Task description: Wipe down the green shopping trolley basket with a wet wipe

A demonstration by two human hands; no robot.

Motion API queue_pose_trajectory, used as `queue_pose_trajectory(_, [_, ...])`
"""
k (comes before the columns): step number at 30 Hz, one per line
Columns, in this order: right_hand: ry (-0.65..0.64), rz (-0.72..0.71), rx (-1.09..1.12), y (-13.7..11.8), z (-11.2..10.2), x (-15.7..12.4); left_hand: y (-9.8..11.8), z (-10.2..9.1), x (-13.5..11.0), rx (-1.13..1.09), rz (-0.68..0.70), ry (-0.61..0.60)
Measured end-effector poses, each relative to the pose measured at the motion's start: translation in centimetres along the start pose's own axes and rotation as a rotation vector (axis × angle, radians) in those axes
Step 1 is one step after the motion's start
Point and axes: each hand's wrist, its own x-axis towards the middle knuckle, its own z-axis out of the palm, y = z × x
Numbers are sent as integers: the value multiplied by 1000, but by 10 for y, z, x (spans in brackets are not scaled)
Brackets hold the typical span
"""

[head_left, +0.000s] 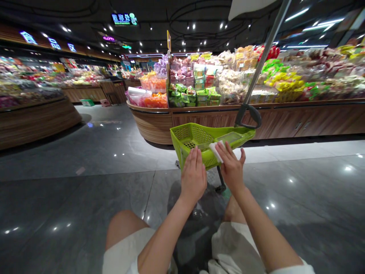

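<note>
A lime-green plastic shopping cart basket (199, 134) with grid-patterned walls stands in front of me on thin legs with small casters. My left hand (194, 177) lies with its fingers stretched out against the near side of the basket. My right hand (232, 169) presses a folded white cloth (216, 152) to the basket's near rim, by a shallow clear-covered tray section. Behind that section rises a dark grey loop handle (253, 116), with a metal pole (264, 57) leaning up to the right. My palms and the basket's lower near wall are partly hidden.
Beyond the basket runs a wood-panelled display counter (154, 123) heaped with bagged snacks (205, 95). Another curved counter (37, 118) stands at the left. Glossy grey floor (94, 213) lies around me, and my bent knees (125, 228) are close below my arms.
</note>
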Motion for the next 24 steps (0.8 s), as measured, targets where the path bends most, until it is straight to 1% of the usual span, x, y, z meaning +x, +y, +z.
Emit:
queue_pose_trajectory(2, [61,107,-46,5,2,2,0,0,0,0,2,-2])
queue_pose_trajectory(3, [74,138,-50,5,3,3,0,0,0,2,-1,-3])
queue_pose_trajectory(4, [65,134,-35,2,4,3,0,1,0,2,-3,-3])
queue_pose_trajectory(5, [38,98,-7,-1,5,4,0,1,-1,2,-6,0])
queue_pose_trajectory(8, [-55,-89,82,-12,5,6,-2,3,-1,-6,-15,14])
queue_pose_trajectory(9, [-66,-123,86,-12,5,6,-3,3,-1,-9,-17,19])
queue_pose_trajectory(10, [-66,-125,75,-10,4,7,-4,3,-1,-10,-20,22])
queue_pose_trajectory(11, [-56,-98,53,-7,3,7,-5,3,-1,-11,-22,22])
queue_pose_trajectory(14, [11,72,-15,-1,4,7,-5,3,0,-21,-22,13])
queue_pose_trajectory(15, [23,104,-14,-2,5,6,-5,3,1,-26,-23,12])
queue_pose_trajectory(16, [19,104,4,-4,6,6,-5,3,1,-29,-25,13])
queue_pose_trajectory(17, [3,73,35,-7,7,5,-4,4,1,-32,-28,16])
queue_pose_trajectory(19, [-40,-36,97,-12,9,4,-4,4,1,-33,-33,25])
queue_pose_trajectory(21, [-59,-113,110,-10,9,4,-4,4,1,-33,-32,28])
queue_pose_trajectory(22, [-53,-116,97,-6,9,5,-5,4,2,-33,-30,24])
queue_pose_trajectory(24, [-2,-42,53,2,8,5,-5,4,2,-29,-29,12])
